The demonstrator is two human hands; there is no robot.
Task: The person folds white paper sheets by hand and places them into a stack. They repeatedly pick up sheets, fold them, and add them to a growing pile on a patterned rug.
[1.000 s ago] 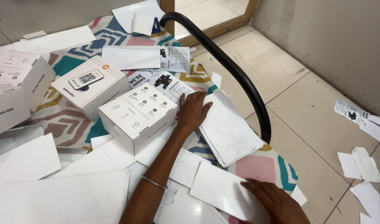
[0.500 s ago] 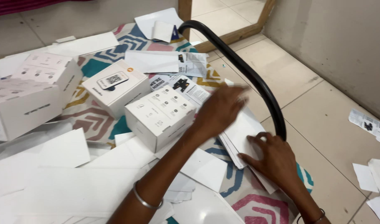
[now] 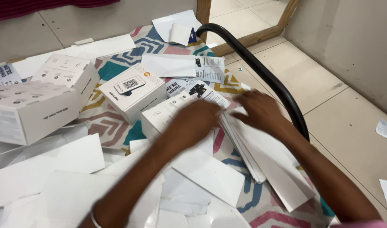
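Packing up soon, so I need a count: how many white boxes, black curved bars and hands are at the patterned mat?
white boxes: 4
black curved bar: 1
hands, left hand and right hand: 2
Total: 7

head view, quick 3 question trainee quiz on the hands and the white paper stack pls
1. True or false: the right hand rests on the white paper stack.
2. Which hand is over the small white box? A left B right
3. What curved black thing runs beside the stack?

Key: 1 true. 2 A, the left hand. 3 A black tube.
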